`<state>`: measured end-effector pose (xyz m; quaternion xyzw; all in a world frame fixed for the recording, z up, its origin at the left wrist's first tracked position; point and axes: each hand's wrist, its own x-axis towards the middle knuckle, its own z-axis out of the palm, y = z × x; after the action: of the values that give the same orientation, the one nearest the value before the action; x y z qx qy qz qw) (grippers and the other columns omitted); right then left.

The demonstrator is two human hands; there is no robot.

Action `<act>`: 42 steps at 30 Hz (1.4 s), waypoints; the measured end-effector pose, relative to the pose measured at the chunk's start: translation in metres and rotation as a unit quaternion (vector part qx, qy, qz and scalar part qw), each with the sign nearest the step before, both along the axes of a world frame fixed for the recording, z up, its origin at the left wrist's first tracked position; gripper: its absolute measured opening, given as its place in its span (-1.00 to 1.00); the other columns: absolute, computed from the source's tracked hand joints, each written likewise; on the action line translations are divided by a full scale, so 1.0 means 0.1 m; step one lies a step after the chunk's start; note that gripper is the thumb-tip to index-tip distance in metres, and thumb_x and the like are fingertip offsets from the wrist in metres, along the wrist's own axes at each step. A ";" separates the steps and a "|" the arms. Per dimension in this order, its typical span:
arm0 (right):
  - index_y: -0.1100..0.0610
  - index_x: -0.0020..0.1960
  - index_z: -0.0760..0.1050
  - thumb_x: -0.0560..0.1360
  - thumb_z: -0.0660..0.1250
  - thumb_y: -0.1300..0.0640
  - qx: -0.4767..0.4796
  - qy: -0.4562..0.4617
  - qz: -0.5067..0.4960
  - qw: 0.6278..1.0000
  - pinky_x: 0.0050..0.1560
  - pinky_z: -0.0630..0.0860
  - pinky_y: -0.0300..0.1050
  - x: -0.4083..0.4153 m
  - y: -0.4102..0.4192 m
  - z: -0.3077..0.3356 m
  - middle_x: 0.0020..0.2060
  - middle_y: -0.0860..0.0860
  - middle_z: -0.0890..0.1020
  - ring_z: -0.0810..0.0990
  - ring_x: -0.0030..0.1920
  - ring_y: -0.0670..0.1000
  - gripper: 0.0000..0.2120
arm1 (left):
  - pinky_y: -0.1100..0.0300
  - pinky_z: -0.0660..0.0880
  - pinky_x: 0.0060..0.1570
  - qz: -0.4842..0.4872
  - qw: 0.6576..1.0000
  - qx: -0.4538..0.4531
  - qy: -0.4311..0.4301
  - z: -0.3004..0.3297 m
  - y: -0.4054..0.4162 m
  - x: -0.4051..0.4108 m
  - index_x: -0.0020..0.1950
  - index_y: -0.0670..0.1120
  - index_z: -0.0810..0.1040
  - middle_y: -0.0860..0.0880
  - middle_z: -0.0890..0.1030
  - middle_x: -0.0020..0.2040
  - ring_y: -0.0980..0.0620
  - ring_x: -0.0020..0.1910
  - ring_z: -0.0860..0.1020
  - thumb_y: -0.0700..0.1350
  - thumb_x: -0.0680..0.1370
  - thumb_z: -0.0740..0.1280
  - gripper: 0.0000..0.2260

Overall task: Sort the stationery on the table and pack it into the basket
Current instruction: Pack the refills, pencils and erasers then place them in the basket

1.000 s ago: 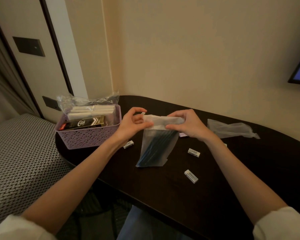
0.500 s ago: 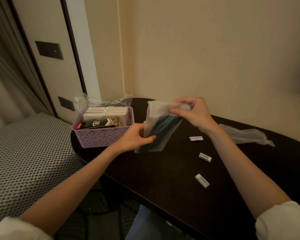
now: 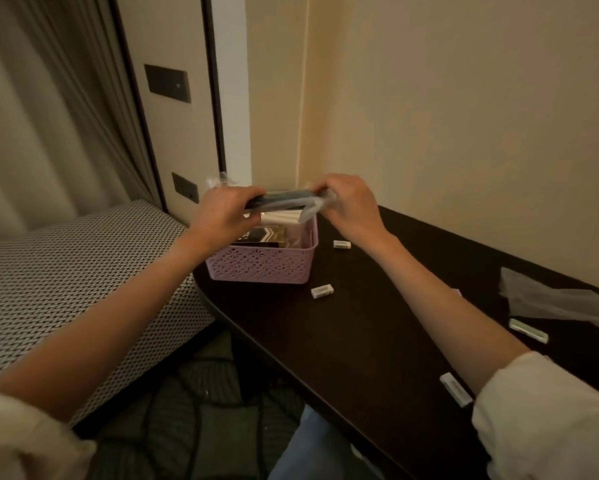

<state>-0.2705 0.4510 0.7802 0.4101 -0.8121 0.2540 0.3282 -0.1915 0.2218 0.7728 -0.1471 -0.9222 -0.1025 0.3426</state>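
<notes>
A clear plastic bag of dark pens (image 3: 284, 199) lies flat in the air just over the lilac lattice basket (image 3: 260, 266). My left hand (image 3: 223, 213) grips its left end and my right hand (image 3: 346, 204) grips its right end. In the basket lie a black-and-gold box (image 3: 261, 235) and white packs (image 3: 280, 216). Small white erasers lie loose on the dark table: one (image 3: 322, 291) in front of the basket, one (image 3: 342, 244) to its right, two more (image 3: 528, 330) (image 3: 455, 389) near my right forearm.
An empty crumpled plastic bag (image 3: 554, 303) lies at the table's right. The dark table (image 3: 360, 341) curves at its left end, beside a patterned bed (image 3: 59, 282). The wall stands close behind the basket.
Both hands carried the pen bag left from the table's middle to above the basket and turned it from hanging upright to lying flat. The view swung left.
</notes>
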 end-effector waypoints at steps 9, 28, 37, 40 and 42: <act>0.21 -0.02 0.46 0.35 0.41 0.36 0.076 0.015 -0.019 0.997 -0.39 0.46 -0.06 -0.13 -0.41 -0.47 -0.07 0.09 0.56 0.57 -0.21 0.11 -0.75 | 0.13 0.44 -0.28 0.049 0.998 -0.022 0.045 -0.41 -0.27 -0.18 0.03 -0.17 0.55 -0.11 0.63 -0.07 -0.09 -0.16 0.59 -0.22 0.43 0.44 -0.80; 0.20 -0.02 0.43 0.40 0.32 0.41 0.184 -0.024 -0.003 0.983 -0.17 0.42 0.02 -0.36 -0.63 -0.57 0.02 0.14 0.47 0.53 -0.22 0.14 -0.78 | 0.17 0.53 -0.03 -0.006 0.985 0.155 -0.071 -0.64 -0.49 -0.36 -0.05 -0.15 0.57 -0.11 0.60 0.00 -0.04 -0.02 0.56 -0.35 0.34 0.46 -0.76; 0.11 -0.05 0.44 0.40 0.31 0.37 0.218 -0.119 0.005 0.969 -0.28 0.29 -0.14 -0.40 -0.51 -0.52 0.02 0.01 0.40 0.42 -0.12 0.02 -0.78 | 0.28 0.29 0.16 -0.030 0.982 0.134 -0.133 -0.57 -0.40 -0.34 0.07 -0.13 0.63 -0.06 0.58 0.17 0.03 0.17 0.49 -0.15 0.50 0.38 -0.83; 0.09 -0.01 0.48 0.40 0.35 0.29 0.214 -0.154 0.010 0.965 -0.27 0.38 -0.12 -0.36 -0.45 -0.48 -0.01 -0.04 0.39 0.43 -0.11 -0.02 -0.80 | 0.22 0.30 0.24 -0.037 0.986 0.113 -0.116 -0.62 -0.39 -0.34 0.09 -0.14 0.64 -0.08 0.58 0.22 -0.01 0.22 0.50 -0.13 0.57 0.35 -0.84; 0.09 0.00 0.50 0.41 0.34 0.26 0.203 -0.167 0.015 0.965 -0.25 0.49 -0.07 -0.33 -0.42 -0.48 -0.01 -0.04 0.40 0.46 -0.13 -0.03 -0.81 | 0.17 0.31 0.28 -0.037 0.988 0.093 -0.114 -0.67 -0.38 -0.32 0.13 -0.15 0.61 -0.10 0.57 0.25 -0.03 0.25 0.49 -0.13 0.57 0.34 -0.82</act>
<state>-0.3034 0.4088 0.7325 0.4319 -0.8837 0.1540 0.0936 -0.2234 0.1841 0.7059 -0.1365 -0.9356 -0.2163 0.2432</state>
